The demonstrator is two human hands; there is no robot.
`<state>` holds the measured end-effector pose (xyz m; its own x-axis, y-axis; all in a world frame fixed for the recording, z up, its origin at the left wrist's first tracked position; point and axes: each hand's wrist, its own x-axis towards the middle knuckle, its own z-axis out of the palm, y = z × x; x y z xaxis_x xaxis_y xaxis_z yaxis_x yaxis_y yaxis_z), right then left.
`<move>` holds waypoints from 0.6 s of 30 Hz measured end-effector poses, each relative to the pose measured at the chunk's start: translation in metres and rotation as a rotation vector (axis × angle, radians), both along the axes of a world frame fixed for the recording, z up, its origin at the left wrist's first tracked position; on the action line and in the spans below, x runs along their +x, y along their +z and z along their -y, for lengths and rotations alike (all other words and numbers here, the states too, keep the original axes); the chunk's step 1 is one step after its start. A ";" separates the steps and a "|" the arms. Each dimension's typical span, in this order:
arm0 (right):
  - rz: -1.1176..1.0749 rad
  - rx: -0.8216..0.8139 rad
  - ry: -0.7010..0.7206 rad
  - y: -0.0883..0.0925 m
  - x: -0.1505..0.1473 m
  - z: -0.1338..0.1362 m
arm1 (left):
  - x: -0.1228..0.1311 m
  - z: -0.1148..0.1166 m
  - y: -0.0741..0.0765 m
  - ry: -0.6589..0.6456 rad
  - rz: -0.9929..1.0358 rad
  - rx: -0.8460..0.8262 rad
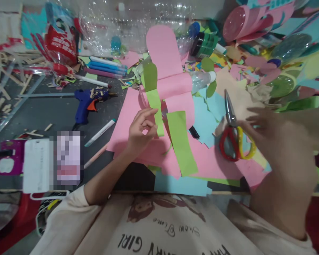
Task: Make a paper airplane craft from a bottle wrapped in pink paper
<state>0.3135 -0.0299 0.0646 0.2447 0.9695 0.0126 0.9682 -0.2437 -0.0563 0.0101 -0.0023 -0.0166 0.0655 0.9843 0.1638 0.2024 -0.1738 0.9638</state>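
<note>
My left hand (143,130) is closed, its fingertips at the left edge of a narrow green paper strip (156,102). The strip is creased across and lies against a pink-wrapped plastic bottle (175,86) with a white cap. A large rounded pink paper piece (163,49) sticks up behind the bottle. My right hand (273,141), blurred by motion, has its fingers apart beside the scissors (230,124). Those scissors have one red and one yellow handle and lie on pink paper (212,161). Between the hands rests a wider green paper strip (182,145).
On the left lie a blue glue gun (85,102), a marker (99,132), several pens (106,67) and wooden sticks (5,85). A white power bank-like box (36,164) sits at the front left. Clear plastic bottles (103,28) and a green-labelled jar (204,44) stand behind. Paper scraps fill the right.
</note>
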 end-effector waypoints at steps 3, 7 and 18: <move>-0.142 0.039 0.188 0.004 -0.015 -0.052 | 0.000 0.001 -0.001 0.024 -0.005 -0.009; -0.125 -0.001 0.613 -0.017 -0.035 -0.118 | 0.000 0.001 -0.002 0.016 0.014 0.010; -0.147 -0.006 0.588 -0.034 -0.056 -0.076 | -0.008 0.005 0.000 -0.083 0.010 0.080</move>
<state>0.2580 0.0459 0.0311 -0.3335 0.9427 0.0137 0.9228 0.3293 -0.2002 0.0025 -0.0068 -0.0166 0.1437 0.9594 0.2428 0.1744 -0.2661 0.9480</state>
